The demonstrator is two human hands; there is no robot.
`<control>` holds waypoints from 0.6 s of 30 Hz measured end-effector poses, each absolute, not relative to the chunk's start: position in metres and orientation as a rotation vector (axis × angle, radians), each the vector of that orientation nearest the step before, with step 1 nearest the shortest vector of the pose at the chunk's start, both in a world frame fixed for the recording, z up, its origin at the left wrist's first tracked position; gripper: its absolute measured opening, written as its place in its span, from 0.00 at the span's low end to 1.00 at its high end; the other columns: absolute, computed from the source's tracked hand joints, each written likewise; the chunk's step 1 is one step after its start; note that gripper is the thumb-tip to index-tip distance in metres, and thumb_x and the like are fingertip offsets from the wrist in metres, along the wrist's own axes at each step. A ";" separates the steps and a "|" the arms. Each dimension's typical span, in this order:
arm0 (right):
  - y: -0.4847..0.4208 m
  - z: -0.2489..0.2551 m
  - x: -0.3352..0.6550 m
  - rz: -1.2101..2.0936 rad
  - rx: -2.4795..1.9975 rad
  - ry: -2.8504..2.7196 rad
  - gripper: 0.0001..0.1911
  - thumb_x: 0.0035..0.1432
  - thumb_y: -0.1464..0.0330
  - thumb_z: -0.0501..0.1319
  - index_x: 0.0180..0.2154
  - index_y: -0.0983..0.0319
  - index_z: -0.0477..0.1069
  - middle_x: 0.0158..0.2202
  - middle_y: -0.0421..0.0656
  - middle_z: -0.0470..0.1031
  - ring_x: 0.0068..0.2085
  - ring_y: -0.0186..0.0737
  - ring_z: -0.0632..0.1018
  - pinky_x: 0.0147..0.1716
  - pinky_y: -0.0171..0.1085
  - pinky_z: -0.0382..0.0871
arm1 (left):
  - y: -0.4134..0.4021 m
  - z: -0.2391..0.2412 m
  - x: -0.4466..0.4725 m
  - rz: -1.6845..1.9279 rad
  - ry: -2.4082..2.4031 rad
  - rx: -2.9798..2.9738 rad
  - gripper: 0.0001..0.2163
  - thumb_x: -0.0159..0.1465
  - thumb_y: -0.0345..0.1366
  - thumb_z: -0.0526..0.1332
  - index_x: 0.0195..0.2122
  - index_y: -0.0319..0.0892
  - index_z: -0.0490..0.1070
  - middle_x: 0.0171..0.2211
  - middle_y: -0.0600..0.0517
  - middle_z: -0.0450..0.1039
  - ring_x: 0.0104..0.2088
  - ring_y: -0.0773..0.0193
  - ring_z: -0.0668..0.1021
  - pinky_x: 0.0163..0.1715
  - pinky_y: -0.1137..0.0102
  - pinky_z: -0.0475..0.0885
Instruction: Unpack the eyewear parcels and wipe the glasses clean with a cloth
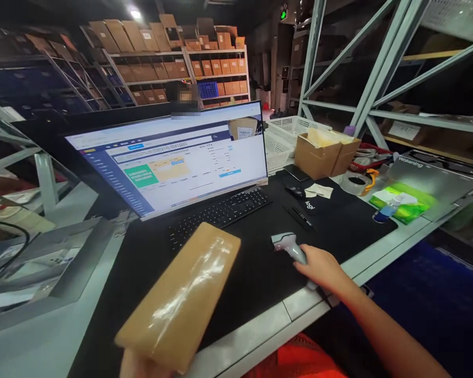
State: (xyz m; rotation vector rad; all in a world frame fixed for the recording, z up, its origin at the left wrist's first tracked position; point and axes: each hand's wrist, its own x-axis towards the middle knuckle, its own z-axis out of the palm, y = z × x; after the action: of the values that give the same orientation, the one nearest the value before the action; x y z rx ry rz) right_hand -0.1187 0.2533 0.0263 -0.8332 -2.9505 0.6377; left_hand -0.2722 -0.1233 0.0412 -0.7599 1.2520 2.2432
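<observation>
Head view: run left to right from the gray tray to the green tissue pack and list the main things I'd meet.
Gray tray → taped cardboard box → barcode scanner, held in the right hand → roll of clear tape → green tissue pack.

From where I stand, the box (185,294) is brown cardboard, long and closed, with glossy tape along its upper face. It is held aslant, near end at the left hand (136,365), far end extending forward and rightward of that hand. The scanner (289,245) is grey; its handle sits within the right hand (321,266), head projecting leftward beyond the thumb.
</observation>
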 end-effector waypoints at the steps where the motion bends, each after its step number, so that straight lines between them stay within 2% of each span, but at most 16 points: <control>1: 0.254 0.027 -0.120 0.620 -0.833 -2.967 0.15 0.58 0.64 0.60 0.45 0.63 0.75 0.41 0.47 0.81 0.43 0.49 0.80 0.38 0.37 0.64 | -0.119 0.039 -0.275 2.217 1.246 -0.758 0.21 0.66 0.47 0.60 0.60 0.53 0.69 0.49 0.48 0.79 0.48 0.42 0.81 0.38 0.46 0.80; 4: 0.272 0.025 -0.111 0.658 -0.928 -2.891 0.15 0.57 0.64 0.60 0.46 0.60 0.74 0.40 0.45 0.81 0.41 0.48 0.80 0.35 0.36 0.62 | -0.112 0.036 -0.281 2.166 1.209 -0.686 0.21 0.65 0.42 0.60 0.59 0.50 0.70 0.44 0.45 0.81 0.41 0.43 0.83 0.37 0.44 0.80; 6: 0.297 0.022 -0.101 0.642 -1.062 -2.802 0.17 0.58 0.61 0.59 0.48 0.60 0.73 0.41 0.47 0.81 0.41 0.49 0.80 0.35 0.37 0.62 | -0.113 0.035 -0.287 2.154 1.246 -0.632 0.19 0.65 0.37 0.59 0.57 0.50 0.72 0.41 0.47 0.82 0.35 0.48 0.84 0.37 0.44 0.80; 8: 0.333 0.018 -0.093 0.559 -1.224 -2.746 0.19 0.61 0.58 0.58 0.48 0.62 0.74 0.40 0.50 0.81 0.41 0.51 0.80 0.34 0.38 0.63 | -0.114 0.035 -0.293 2.179 1.365 -0.592 0.19 0.64 0.32 0.57 0.56 0.51 0.73 0.40 0.49 0.82 0.34 0.52 0.83 0.37 0.47 0.81; 11: 0.387 0.013 -0.090 0.411 -1.458 -2.719 0.21 0.61 0.57 0.58 0.45 0.67 0.76 0.39 0.56 0.80 0.40 0.55 0.80 0.33 0.40 0.64 | -0.113 0.036 -0.297 2.313 1.553 -0.490 0.19 0.64 0.30 0.55 0.55 0.51 0.74 0.47 0.50 0.81 0.45 0.55 0.82 0.46 0.53 0.80; 13: 0.412 0.012 -0.091 0.356 -1.507 -2.725 0.20 0.60 0.60 0.60 0.42 0.71 0.77 0.38 0.59 0.80 0.39 0.57 0.81 0.33 0.42 0.65 | -0.111 0.036 -0.295 2.402 1.638 -0.412 0.18 0.67 0.35 0.54 0.57 0.50 0.73 0.54 0.50 0.78 0.57 0.54 0.77 0.55 0.55 0.76; 16: 0.420 0.014 -0.090 0.258 -1.524 -2.724 0.20 0.60 0.60 0.60 0.42 0.73 0.78 0.38 0.62 0.80 0.39 0.58 0.82 0.35 0.43 0.68 | -0.116 0.037 -0.287 2.420 1.939 -0.287 0.22 0.69 0.47 0.50 0.62 0.49 0.68 0.65 0.49 0.67 0.68 0.51 0.64 0.69 0.52 0.59; 18: 0.407 0.021 -0.092 0.118 -1.519 -2.682 0.24 0.62 0.58 0.58 0.48 0.73 0.76 0.46 0.65 0.78 0.47 0.63 0.80 0.41 0.48 0.69 | -0.123 0.043 -0.286 2.235 2.482 -0.043 0.26 0.68 0.50 0.52 0.64 0.47 0.64 0.72 0.48 0.53 0.73 0.50 0.53 0.72 0.51 0.44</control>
State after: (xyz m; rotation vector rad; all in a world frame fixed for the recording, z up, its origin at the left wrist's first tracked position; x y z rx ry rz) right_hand -0.0920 0.4074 0.0208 -1.5189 -2.6821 0.1180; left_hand -0.2859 -0.1229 0.0426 -0.0433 2.4819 2.2347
